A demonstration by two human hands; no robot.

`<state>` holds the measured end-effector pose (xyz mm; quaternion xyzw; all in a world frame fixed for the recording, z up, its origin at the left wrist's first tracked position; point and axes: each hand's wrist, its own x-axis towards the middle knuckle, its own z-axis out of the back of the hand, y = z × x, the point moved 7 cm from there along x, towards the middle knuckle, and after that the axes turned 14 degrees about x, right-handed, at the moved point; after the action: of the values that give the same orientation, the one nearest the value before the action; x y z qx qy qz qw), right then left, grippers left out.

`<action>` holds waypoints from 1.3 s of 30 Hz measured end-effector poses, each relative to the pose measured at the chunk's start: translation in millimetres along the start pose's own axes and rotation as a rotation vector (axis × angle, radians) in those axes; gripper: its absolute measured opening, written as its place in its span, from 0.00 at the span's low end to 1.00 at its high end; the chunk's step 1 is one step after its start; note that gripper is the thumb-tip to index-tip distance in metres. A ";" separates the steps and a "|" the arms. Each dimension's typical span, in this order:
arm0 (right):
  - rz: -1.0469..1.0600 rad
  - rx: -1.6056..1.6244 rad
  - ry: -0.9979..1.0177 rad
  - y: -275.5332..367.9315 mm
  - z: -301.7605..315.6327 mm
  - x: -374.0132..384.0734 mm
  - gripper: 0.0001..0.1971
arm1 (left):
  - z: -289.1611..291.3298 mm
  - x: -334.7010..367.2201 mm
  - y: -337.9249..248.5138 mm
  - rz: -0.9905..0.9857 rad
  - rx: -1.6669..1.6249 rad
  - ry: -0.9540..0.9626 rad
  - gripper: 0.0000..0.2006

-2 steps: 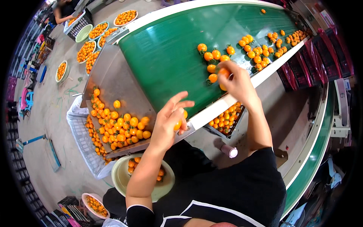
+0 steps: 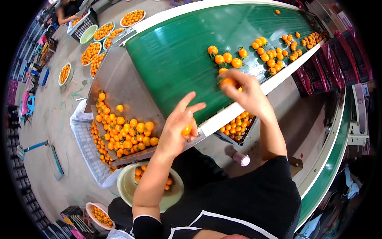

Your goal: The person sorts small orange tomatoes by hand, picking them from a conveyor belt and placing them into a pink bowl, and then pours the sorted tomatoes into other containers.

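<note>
Over the belt's near edge, my left hand (image 2: pixel 177 125) has its lower fingers curled around an orange cherry tomato (image 2: pixel 187 130), while the upper fingers stretch out. My right hand (image 2: pixel 247 91) is over the green conveyor belt (image 2: pixel 167 59), its fingers closing on another orange cherry tomato (image 2: pixel 227 81). Its fingertips partly hide that fruit. Just beyond them lies a loose cluster of cherry tomatoes (image 2: pixel 236 63) with green stems. To the left, a metal chute (image 2: pixel 131 79) carries a heap of cherry tomatoes (image 2: pixel 127 135).
A white plastic crate (image 2: pixel 85 139) stands under the chute. Below my left forearm is a pale green basin (image 2: pixel 127 187) with some tomatoes. A dark crate of tomatoes (image 2: pixel 238 127) sits beneath the belt's white rim (image 2: pixel 223 118), near a pinkish cylinder (image 2: pixel 241 159). Another person (image 2: pixel 65 12) works far left.
My right hand has moved a little left and nearer to me, with its fingers lower over the belt. On the chute, a lone tomato has rolled slightly left. My left hand has barely shifted.
</note>
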<state>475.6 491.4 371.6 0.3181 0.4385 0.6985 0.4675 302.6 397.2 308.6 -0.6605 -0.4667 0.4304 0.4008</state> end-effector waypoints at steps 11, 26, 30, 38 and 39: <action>0.119 -0.665 -0.109 -30.4 -3.0 83.8 0.19 | 0.5 -2.5 10.0 0.072 -0.601 0.201 0.22; 0.363 -0.602 0.023 -7.8 -63.2 111.0 0.19 | 12.6 -20.8 0.9 -0.006 -1.211 0.195 0.22; 0.291 -0.376 0.281 9.1 -87.3 92.6 0.19 | 32.6 -39.3 8.1 -0.031 -1.170 0.135 0.23; 0.261 -0.663 -0.090 -34.4 2.3 64.5 0.16 | 46.5 -123.4 21.2 -0.043 -0.807 0.086 0.23; 0.326 -0.608 -0.066 -29.2 -7.6 55.3 0.12 | 50.1 -134.3 28.4 -0.033 -0.770 0.082 0.22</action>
<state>460.0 545.7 343.8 0.2528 0.1383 0.8520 0.4370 237.1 267.5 292.8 -0.7718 -0.5881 0.1904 0.1490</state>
